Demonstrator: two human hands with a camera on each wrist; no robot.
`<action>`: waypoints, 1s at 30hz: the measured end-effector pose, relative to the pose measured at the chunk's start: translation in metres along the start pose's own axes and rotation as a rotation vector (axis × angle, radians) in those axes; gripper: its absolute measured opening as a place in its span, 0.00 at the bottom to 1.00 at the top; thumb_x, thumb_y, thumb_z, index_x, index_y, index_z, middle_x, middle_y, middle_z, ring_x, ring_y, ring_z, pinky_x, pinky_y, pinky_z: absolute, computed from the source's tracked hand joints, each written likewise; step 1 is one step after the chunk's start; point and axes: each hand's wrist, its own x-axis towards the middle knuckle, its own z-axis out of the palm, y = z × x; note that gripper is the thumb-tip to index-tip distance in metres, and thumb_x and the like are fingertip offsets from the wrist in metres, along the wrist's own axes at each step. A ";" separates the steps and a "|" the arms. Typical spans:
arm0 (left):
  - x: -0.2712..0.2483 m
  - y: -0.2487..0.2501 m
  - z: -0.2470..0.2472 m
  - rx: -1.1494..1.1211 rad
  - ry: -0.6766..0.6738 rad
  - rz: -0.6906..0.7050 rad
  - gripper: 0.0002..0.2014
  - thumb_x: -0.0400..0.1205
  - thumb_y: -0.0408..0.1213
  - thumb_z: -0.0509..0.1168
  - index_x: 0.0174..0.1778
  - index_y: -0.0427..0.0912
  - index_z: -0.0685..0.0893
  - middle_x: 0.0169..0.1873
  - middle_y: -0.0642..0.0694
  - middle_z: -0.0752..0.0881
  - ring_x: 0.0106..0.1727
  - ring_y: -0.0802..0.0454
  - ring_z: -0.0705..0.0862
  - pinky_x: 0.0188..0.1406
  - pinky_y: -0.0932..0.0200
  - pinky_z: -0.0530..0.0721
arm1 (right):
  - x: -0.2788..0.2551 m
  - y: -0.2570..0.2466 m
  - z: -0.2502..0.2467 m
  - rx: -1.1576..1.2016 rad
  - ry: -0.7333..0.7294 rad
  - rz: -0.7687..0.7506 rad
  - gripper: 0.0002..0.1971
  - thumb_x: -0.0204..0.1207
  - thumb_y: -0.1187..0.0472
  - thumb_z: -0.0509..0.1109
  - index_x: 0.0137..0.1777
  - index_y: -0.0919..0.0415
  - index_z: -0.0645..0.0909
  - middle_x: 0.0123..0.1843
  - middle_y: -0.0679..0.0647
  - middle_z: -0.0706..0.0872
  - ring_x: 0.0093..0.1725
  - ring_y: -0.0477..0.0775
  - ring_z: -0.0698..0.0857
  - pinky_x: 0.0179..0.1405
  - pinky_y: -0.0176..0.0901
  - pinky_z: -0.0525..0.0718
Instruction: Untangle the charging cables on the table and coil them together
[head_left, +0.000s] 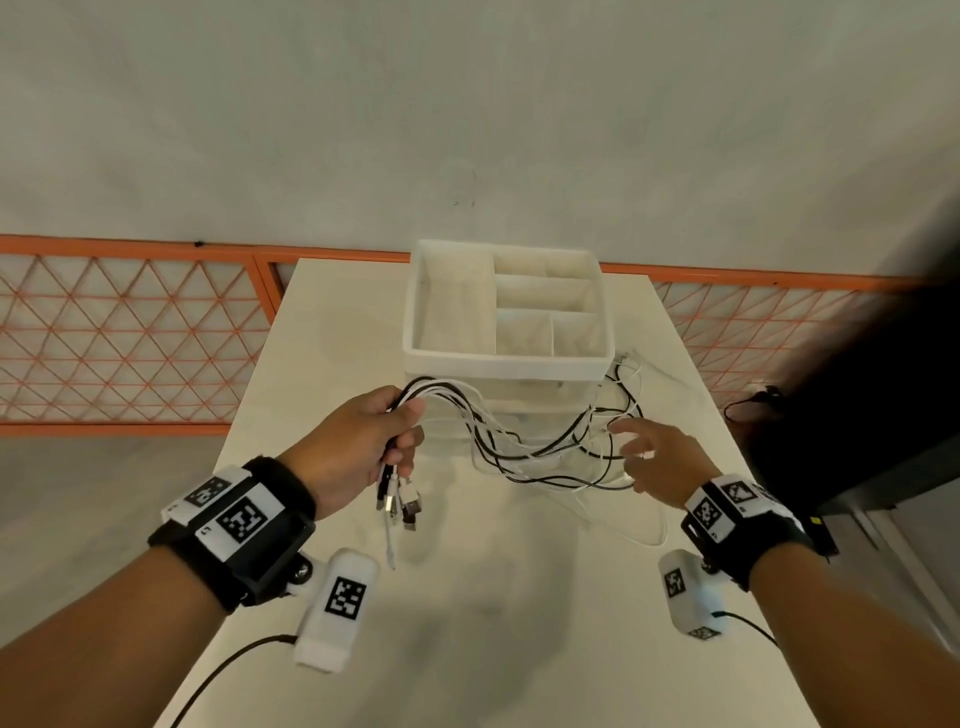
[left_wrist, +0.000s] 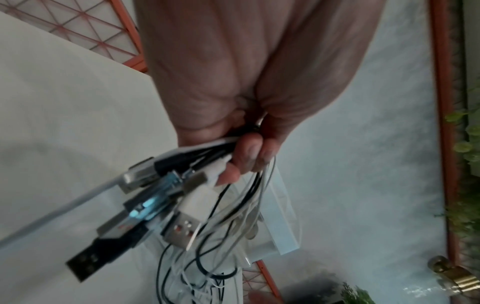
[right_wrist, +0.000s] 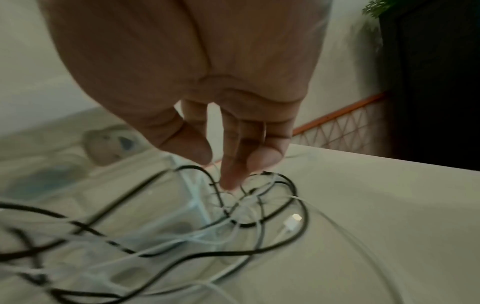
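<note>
Black and white charging cables (head_left: 524, 447) trail across the pale counter (head_left: 519, 597) before a white compartmented organiser box (head_left: 504, 312). Left hand (head_left: 358, 447) has its grip closed around their bunched plug ends; right hand (head_left: 660, 457) reaches in, grip loose, fingertips (right_wrist: 231, 181) among the loops.

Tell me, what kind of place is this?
Probably a plain indoor workroom, though I can't be sure. A white table stands by a bare wall, with an orange lattice railing behind it and a white divided organizer box on top.
</note>
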 end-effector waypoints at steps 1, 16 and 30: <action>0.001 0.001 0.003 -0.005 -0.003 0.000 0.08 0.88 0.37 0.60 0.44 0.39 0.74 0.26 0.48 0.70 0.24 0.54 0.66 0.31 0.57 0.76 | -0.006 -0.008 0.000 0.014 0.081 -0.059 0.16 0.79 0.63 0.68 0.55 0.38 0.82 0.55 0.49 0.90 0.47 0.52 0.90 0.52 0.45 0.85; 0.002 0.006 0.014 -0.028 -0.100 0.031 0.09 0.88 0.35 0.60 0.41 0.41 0.75 0.26 0.45 0.77 0.25 0.50 0.69 0.33 0.54 0.76 | -0.025 -0.111 0.000 0.417 0.363 -0.264 0.14 0.80 0.50 0.74 0.32 0.51 0.88 0.24 0.44 0.87 0.21 0.41 0.81 0.30 0.37 0.79; -0.005 0.015 0.006 0.338 -0.179 0.060 0.08 0.88 0.41 0.61 0.46 0.42 0.79 0.26 0.48 0.75 0.25 0.54 0.69 0.30 0.59 0.73 | -0.027 -0.088 0.009 -0.139 -0.040 -0.193 0.13 0.78 0.56 0.70 0.34 0.58 0.90 0.35 0.55 0.92 0.41 0.56 0.89 0.43 0.37 0.85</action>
